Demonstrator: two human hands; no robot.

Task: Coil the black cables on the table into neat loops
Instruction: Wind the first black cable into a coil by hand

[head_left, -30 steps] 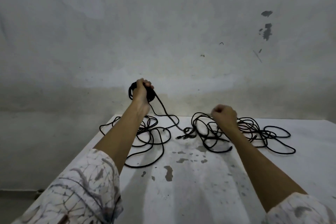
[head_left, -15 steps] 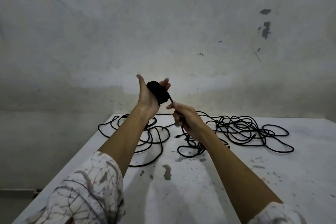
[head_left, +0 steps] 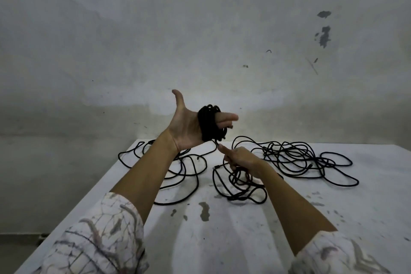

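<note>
My left hand (head_left: 186, 124) is raised above the far table edge, palm toward me, thumb up. A tight coil of black cable (head_left: 210, 125) is wound around its fingers. Just below, my right hand (head_left: 239, 158) pinches the cable strand that runs down from the coil. A loose tangle of black cable (head_left: 178, 169) lies on the table under my left arm. Another small heap (head_left: 240, 187) lies beneath my right hand. A wider tangle (head_left: 307, 160) spreads to the right.
The white table (head_left: 222, 240) has chipped paint spots near its middle. Its left edge runs diagonally from far centre to near left. A stained white wall (head_left: 200, 40) stands close behind the table.
My left hand has turned palm toward me with fingers spread flat. My right hand moved from the right tangle to just under the coil and dropped slightly, holding the strand.
</note>
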